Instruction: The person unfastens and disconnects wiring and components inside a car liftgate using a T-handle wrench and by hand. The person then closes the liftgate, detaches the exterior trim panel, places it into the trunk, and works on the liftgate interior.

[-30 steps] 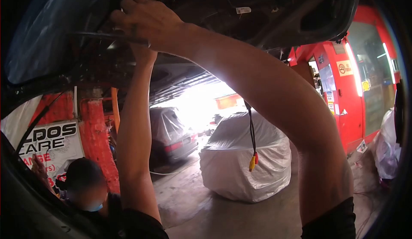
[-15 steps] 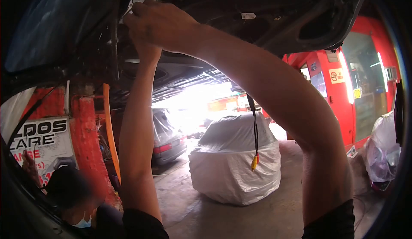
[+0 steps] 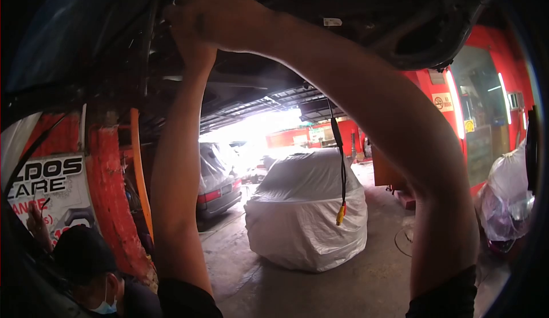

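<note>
Both hands are raised together at the upper left, against the underside of a dark raised vehicle panel (image 3: 274,9). My right hand (image 3: 229,18) lies over the left, its fingers bent toward the panel; what they hold, if anything, is lost in shadow. Behind it, my left hand (image 3: 191,38) is mostly covered, with its fingers hidden. A thin dark rod (image 3: 148,49) hangs just left of the hands. Below the panel dangles a black cable with red and yellow plugs (image 3: 341,212), beside my right forearm.
A person in a dark cap (image 3: 86,255) and mask is at the lower left, one hand raised. Beyond stand a silver-covered car (image 3: 309,209) and a dark vehicle (image 3: 220,195). An orange post (image 3: 141,175) rises at left, a plastic-wrapped object (image 3: 506,198) at right.
The view has shifted, so the covered car and the red wall sit further left. The rod beside my hands has swung from nearly level to upright. My hands stay together at the panel.
</note>
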Demonstrator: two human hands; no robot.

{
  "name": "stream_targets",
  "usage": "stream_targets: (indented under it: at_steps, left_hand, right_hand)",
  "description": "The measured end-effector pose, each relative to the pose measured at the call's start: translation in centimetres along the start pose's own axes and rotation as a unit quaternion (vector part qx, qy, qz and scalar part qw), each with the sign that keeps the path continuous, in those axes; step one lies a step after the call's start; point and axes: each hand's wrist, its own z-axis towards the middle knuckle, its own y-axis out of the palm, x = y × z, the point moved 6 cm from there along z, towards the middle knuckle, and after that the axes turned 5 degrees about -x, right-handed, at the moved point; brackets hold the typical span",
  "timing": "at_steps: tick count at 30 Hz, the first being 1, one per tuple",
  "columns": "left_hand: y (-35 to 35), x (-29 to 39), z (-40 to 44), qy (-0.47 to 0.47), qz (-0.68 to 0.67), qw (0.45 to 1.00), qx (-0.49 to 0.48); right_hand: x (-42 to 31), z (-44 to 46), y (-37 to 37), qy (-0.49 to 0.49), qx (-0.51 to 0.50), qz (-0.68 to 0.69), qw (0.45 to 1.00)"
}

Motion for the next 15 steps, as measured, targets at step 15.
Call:
stream_targets:
  at_steps: [15]
  left_hand:
    - [2.2,-3.3,0.4,-0.068,0.093,0.990,-0.081]
  right_hand:
    - [2.0,1.4,-2.0,-0.257,0.027,-0.018,0.966]
